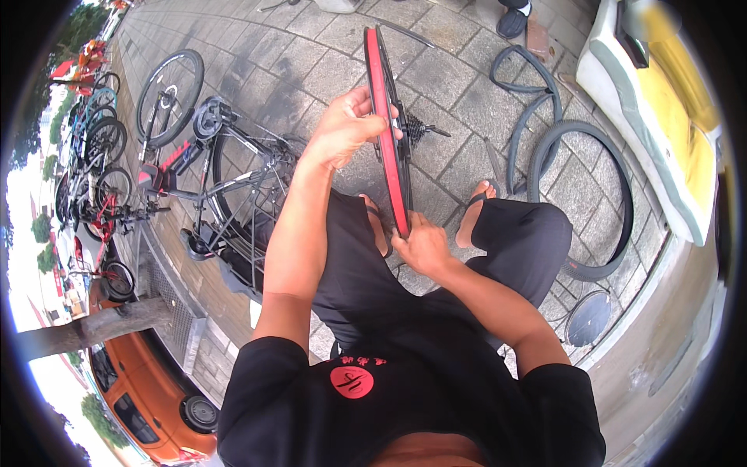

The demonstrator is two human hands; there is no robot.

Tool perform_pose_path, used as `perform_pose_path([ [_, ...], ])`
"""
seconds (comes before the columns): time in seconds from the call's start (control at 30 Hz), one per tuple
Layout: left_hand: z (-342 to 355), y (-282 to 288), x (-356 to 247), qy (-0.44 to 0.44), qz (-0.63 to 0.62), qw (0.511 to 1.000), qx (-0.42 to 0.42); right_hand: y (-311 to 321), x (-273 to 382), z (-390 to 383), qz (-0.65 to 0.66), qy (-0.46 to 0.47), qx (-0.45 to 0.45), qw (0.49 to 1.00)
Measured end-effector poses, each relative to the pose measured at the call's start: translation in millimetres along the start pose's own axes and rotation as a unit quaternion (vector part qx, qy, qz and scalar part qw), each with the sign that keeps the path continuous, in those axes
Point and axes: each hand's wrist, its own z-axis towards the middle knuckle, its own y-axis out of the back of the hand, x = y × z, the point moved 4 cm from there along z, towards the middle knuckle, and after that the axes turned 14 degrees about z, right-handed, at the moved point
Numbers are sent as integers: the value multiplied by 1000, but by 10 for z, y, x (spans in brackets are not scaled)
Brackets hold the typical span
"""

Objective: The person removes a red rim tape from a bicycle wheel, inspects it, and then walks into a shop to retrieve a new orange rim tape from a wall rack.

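Note:
Between my legs a bicycle wheel (393, 175) without a tyre stands nearly upright, edge toward me. A red strip runs round its rim, and a dark cog cassette (416, 128) with an axle sticks out to the right. My left hand (354, 128) is closed on the upper part of the wheel, its thumb across the rim. Lower down, my right hand (424, 245) grips the near edge of the rim. To the right a black tyre (591, 272) lies on the paving, and a grey inner tube (516, 152) lies loosely looped just beyond it.
A partly dismantled bicycle (249, 183) lies at the left, close to my left knee. Another bicycle wheel (144, 117) is past it. A white and yellow bulky object (622, 86) stands at the right. A round grey disc (589, 317) lies near my right knee.

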Motion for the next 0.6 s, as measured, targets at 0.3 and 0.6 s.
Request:
perform_pose_path([
  [0.3,-115,195,133,17,34,999,-22,-123,2,7,-31,7,5,999],
  [0.6,-234,246,91,59,105,992,-46,-175,-15,-36,-65,15,51,996],
])
